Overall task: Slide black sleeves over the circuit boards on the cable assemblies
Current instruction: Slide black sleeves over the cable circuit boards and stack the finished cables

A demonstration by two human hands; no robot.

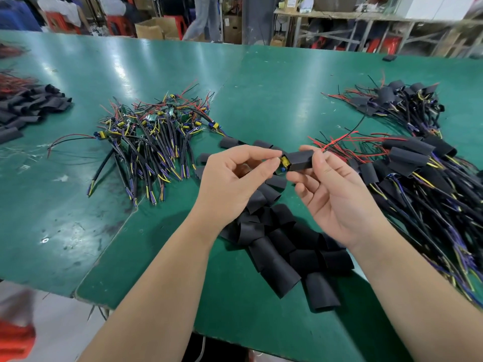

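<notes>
Fingers (258, 153) of the left hand (235, 178) pinch a circuit board (285, 162) partly inside a black sleeve (300, 160), which the right hand (337, 197) grips, raised over the green table (78, 178). On it lie sleeved assemblies (418, 165) right, bare assemblies (151, 137) left, loose sleeves (282, 246) near.

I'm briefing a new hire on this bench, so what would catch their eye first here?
At centre, the left hand pinches a circuit board while the right hand holds a black sleeve partly over it. Left of them lies a tangle of unsleeved cable assemblies; loose sleeves litter the green table beneath.
</notes>
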